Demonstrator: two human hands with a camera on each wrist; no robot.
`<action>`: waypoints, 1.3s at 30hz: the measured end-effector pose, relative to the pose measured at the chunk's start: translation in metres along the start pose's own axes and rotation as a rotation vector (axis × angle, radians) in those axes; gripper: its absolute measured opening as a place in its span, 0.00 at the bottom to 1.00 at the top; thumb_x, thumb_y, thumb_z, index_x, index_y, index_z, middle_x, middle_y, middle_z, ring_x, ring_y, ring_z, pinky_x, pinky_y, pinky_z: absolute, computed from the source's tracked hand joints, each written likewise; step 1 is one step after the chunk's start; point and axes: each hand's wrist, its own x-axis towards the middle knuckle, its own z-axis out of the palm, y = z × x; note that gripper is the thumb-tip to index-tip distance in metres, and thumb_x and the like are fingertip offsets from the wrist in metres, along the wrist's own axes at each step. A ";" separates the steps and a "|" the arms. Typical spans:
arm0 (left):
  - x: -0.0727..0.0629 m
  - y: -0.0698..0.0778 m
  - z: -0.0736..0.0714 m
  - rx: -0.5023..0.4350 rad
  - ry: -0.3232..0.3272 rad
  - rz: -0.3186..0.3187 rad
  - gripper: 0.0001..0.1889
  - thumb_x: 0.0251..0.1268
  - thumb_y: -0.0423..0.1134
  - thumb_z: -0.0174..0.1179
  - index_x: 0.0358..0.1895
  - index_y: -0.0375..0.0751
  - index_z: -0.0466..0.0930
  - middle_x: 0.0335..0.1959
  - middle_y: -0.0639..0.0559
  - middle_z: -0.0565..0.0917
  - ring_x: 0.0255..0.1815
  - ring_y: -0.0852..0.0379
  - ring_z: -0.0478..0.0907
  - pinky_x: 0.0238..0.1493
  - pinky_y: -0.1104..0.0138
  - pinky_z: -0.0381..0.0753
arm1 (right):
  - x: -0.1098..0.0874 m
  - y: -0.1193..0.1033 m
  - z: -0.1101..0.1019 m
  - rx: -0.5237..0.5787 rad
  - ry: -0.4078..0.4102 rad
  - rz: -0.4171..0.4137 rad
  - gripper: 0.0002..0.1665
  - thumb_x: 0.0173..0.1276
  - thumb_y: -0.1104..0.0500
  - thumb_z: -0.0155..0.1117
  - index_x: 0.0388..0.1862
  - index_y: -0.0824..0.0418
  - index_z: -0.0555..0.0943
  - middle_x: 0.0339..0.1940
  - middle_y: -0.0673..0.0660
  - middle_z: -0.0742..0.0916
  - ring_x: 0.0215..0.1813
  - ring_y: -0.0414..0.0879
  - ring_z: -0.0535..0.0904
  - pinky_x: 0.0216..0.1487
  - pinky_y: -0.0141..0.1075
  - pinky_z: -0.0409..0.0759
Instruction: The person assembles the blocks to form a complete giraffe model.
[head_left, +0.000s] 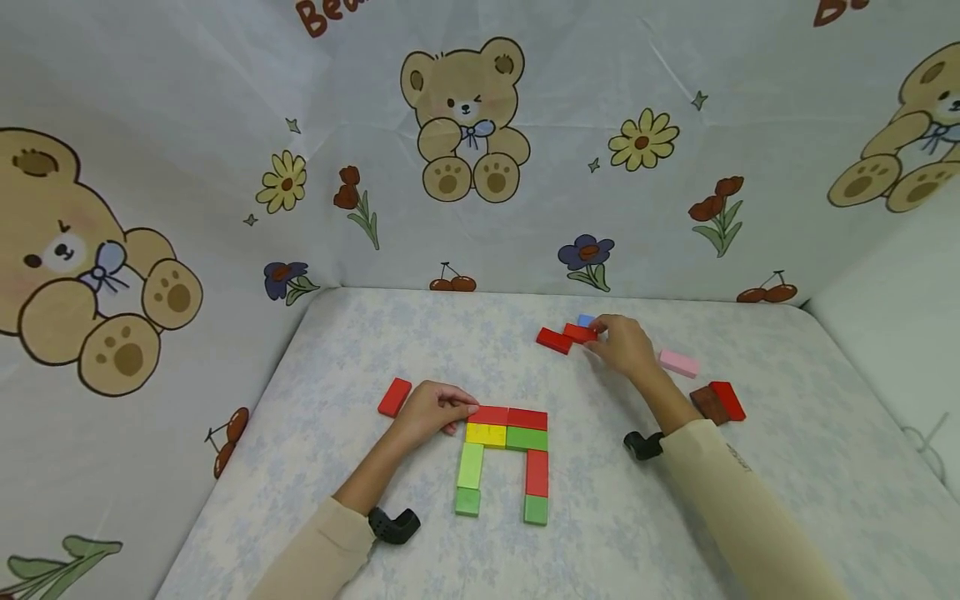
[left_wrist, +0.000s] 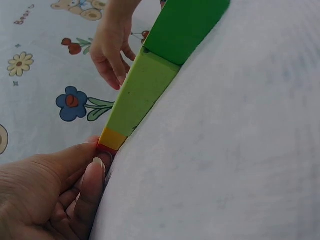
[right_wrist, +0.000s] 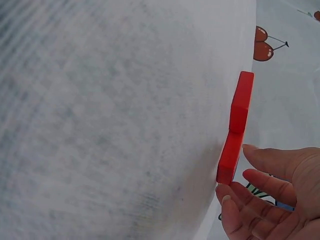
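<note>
Your block arch [head_left: 522,437]: smooth, satin-looking; beneath it, matt table cover [head_left: 600,508]; behind it, creased fabric-like backdrop [head_left: 570,92]; left of it, your matt cloth sleeve [head_left: 322,546].

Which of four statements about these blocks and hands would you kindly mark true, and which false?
1. The left hand touches the top-row red block. True.
2. The right hand is at the pink block. False: it is at the far red block, near the blue block.
3. The yellow block lies by itself. False: it adjoins a green block.
4. The brown block lies beside the outer red block. True.
</note>
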 end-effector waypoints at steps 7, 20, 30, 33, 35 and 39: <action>-0.001 0.001 0.000 0.001 0.002 -0.011 0.10 0.61 0.47 0.73 0.41 0.47 0.91 0.30 0.53 0.87 0.19 0.56 0.79 0.28 0.63 0.85 | 0.002 -0.001 0.004 -0.062 -0.039 0.022 0.27 0.65 0.55 0.74 0.59 0.67 0.82 0.42 0.63 0.86 0.42 0.55 0.79 0.38 0.45 0.81; -0.001 0.002 0.000 0.000 0.001 -0.009 0.09 0.61 0.47 0.73 0.40 0.48 0.91 0.30 0.53 0.87 0.19 0.56 0.79 0.28 0.63 0.85 | -0.006 0.001 0.000 -0.063 -0.086 0.033 0.21 0.67 0.60 0.70 0.55 0.72 0.82 0.46 0.67 0.86 0.46 0.59 0.80 0.51 0.53 0.81; -0.001 0.003 -0.001 -0.016 0.003 0.000 0.09 0.61 0.46 0.74 0.40 0.46 0.92 0.29 0.52 0.87 0.19 0.56 0.79 0.28 0.63 0.85 | -0.044 -0.007 -0.017 -0.018 -0.156 -0.090 0.18 0.67 0.66 0.69 0.55 0.68 0.84 0.48 0.64 0.86 0.45 0.56 0.80 0.47 0.48 0.84; -0.002 0.003 -0.001 -0.016 0.005 0.005 0.10 0.61 0.46 0.74 0.40 0.46 0.92 0.29 0.52 0.87 0.19 0.56 0.78 0.28 0.63 0.85 | -0.055 -0.011 -0.020 -0.016 -0.209 -0.126 0.17 0.66 0.67 0.70 0.54 0.66 0.85 0.47 0.61 0.86 0.44 0.53 0.80 0.45 0.45 0.84; -0.002 0.003 -0.001 -0.016 0.007 0.004 0.10 0.61 0.46 0.74 0.40 0.46 0.92 0.28 0.52 0.87 0.19 0.56 0.78 0.28 0.63 0.85 | -0.062 -0.015 -0.020 -0.017 -0.238 -0.136 0.17 0.65 0.68 0.71 0.53 0.66 0.85 0.45 0.60 0.87 0.43 0.52 0.80 0.43 0.43 0.84; -0.001 0.001 -0.001 -0.015 0.012 0.004 0.10 0.61 0.46 0.74 0.41 0.46 0.92 0.29 0.52 0.87 0.19 0.56 0.78 0.28 0.63 0.85 | -0.075 -0.021 -0.019 -0.019 -0.280 -0.166 0.17 0.64 0.70 0.71 0.52 0.64 0.86 0.43 0.57 0.87 0.42 0.51 0.80 0.43 0.42 0.84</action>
